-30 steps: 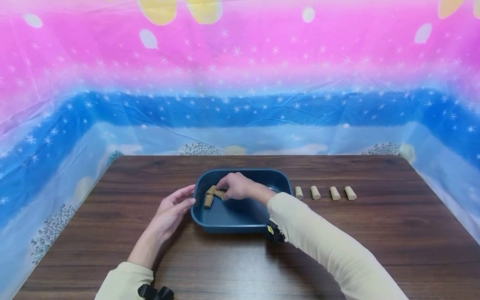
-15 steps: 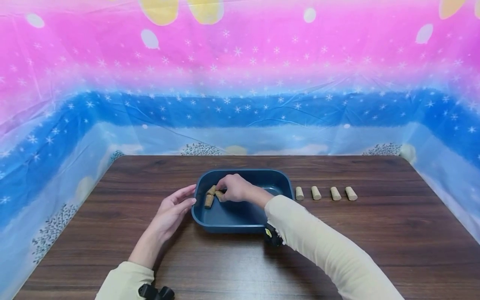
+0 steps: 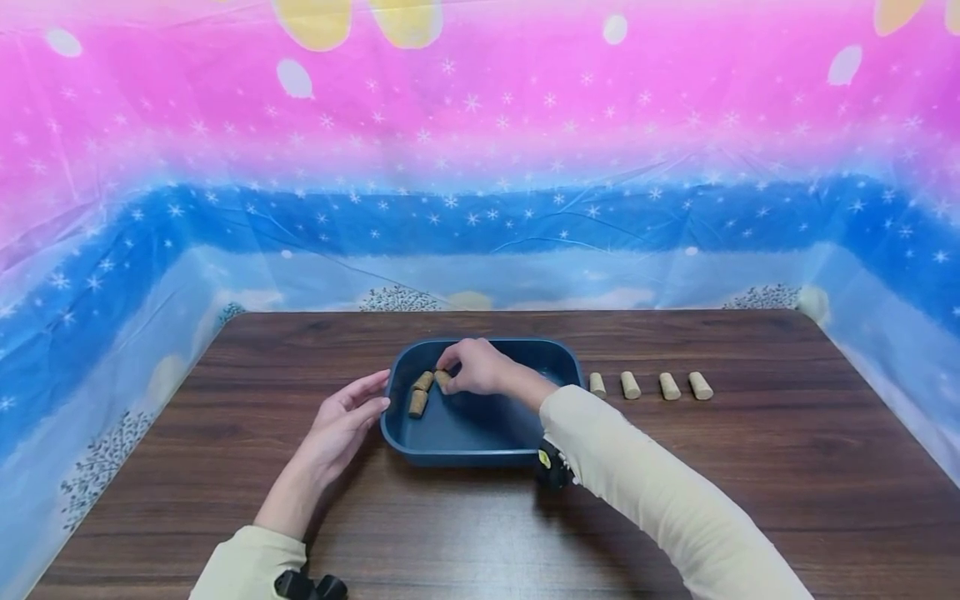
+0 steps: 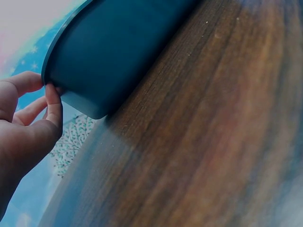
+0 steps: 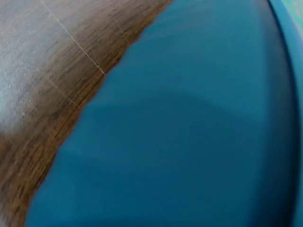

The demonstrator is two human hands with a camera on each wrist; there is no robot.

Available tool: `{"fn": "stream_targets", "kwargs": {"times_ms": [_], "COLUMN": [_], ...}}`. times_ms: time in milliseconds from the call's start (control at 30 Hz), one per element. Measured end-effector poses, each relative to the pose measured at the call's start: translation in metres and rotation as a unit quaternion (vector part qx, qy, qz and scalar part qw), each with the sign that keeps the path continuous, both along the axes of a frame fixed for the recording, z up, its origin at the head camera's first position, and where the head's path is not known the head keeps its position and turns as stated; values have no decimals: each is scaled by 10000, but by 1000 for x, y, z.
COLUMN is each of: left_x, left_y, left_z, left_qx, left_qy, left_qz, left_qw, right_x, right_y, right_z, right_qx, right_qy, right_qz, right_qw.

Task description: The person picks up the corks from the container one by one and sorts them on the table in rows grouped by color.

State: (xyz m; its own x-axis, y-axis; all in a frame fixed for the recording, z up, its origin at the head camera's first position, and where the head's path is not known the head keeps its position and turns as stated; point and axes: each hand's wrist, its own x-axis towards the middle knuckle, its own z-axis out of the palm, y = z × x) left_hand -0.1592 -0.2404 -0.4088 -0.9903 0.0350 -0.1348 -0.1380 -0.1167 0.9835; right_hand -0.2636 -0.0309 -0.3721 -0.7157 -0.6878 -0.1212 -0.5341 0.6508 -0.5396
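A dark blue rectangular tub (image 3: 465, 457) stands mid-table. Two tapered corks, a near one (image 3: 417, 404) and a far one (image 3: 423, 381), lie end to end along its left side. My right hand (image 3: 480, 369) reaches into the tub and pinches a third cork (image 3: 443, 381) just right of that pair. At the tub's left end, my left hand (image 3: 348, 421) touches the outer wall with fairly straight fingers and thumb; the left wrist view shows its fingertips (image 4: 53, 94) right at the rim. The right wrist view is filled by the tub's outer wall (image 5: 180, 142), and the right hand is hidden there.
Several paler corks stand in a spaced row on the table right of the tub, the outermost cork (image 3: 701, 386) farthest right. The dark wood table (image 3: 420, 533) ends at the back against a patterned cloth (image 3: 480, 225). My right forearm crosses the tub's front right corner.
My right hand has shifted slightly away from me inside the tub, and the cork in its fingers has turned more lengthwise, apart from the pair. My left hand stays in place.
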Motion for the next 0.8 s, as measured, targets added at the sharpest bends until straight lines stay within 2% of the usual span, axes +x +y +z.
{"fn": "stream_targets", "kwargs": {"times_ms": [500,800], "left_x": [1,0], "left_y": [0,0], "left_z": [1,1], "left_qx": [-128,-101], "left_qy": [-54,-70], "left_qz": [-60,-18], "left_qw": [9999,9999], "right_x": [-4,4], "right_y": [28,43], "right_z": [17,31], "right_qx": [-677,-1503], "right_qy": [-201,-749], "right_qz": [-278,-327], "right_qw": [9971,9853]}}
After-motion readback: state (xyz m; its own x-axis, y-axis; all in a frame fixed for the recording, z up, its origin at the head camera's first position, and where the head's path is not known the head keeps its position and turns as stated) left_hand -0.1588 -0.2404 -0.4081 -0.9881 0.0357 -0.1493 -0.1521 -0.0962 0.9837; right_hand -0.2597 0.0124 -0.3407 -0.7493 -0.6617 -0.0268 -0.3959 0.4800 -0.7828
